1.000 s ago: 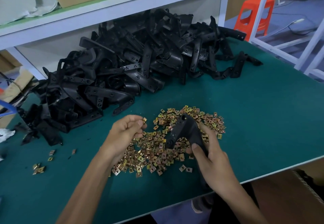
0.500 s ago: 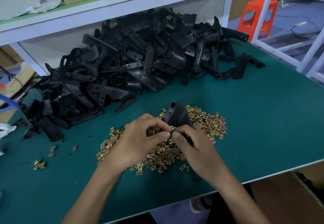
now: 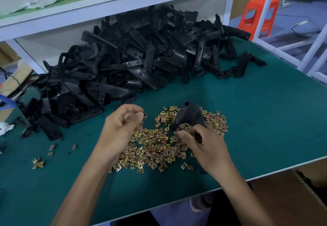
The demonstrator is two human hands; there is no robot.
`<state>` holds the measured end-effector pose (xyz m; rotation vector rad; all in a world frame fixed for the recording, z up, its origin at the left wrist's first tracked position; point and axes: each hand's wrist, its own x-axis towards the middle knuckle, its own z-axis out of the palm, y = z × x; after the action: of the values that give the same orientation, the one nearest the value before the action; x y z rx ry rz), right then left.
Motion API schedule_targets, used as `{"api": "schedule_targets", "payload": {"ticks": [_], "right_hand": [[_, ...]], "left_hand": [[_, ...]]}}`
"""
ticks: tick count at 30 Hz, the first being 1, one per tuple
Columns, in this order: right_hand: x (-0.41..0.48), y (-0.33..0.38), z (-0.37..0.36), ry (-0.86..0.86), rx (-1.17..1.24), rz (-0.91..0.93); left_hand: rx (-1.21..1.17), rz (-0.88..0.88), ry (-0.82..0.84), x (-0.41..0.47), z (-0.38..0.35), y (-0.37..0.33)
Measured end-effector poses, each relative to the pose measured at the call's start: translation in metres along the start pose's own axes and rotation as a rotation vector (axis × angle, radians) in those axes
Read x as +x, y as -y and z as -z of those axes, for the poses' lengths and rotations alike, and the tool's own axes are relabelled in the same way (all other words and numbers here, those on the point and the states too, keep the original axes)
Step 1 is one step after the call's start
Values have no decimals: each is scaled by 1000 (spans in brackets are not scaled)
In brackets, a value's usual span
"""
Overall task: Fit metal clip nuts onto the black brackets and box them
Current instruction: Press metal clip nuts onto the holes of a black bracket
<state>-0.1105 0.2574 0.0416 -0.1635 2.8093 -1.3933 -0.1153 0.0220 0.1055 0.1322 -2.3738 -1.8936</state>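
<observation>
A: Item 1, black bracket?
B: Matte, angled, drilled arm; right hand fingers clamp it above the brassy nut pile.
A: Left hand?
B: Fingertips together, pinching 1 clip nut.

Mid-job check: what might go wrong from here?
1. The small metal clip nut pinched in the left hand could slip and get lost in the loose heap of brass-coloured clip nuts below.
2. The right hand grips the black plastic bracket by its lower end, so it may twist during fitting.
</observation>
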Motion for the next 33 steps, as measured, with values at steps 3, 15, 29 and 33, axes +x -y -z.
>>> {"api": "schedule_targets", "payload": {"ticks": [3, 15, 29, 33], "right_hand": [[-3, -5, -1, -57, 63, 23], [-26, -26, -23, -73, 485, 35], [-24, -25, -22, -52, 390, 145], [-22, -29, -25, -32, 362, 118]], "left_hand": [[-45, 66, -15, -4, -6, 8], [-87, 151, 116, -15, -33, 16], [-99, 171, 124, -17, -49, 17], [-199, 221, 93, -17, -54, 14]]}}
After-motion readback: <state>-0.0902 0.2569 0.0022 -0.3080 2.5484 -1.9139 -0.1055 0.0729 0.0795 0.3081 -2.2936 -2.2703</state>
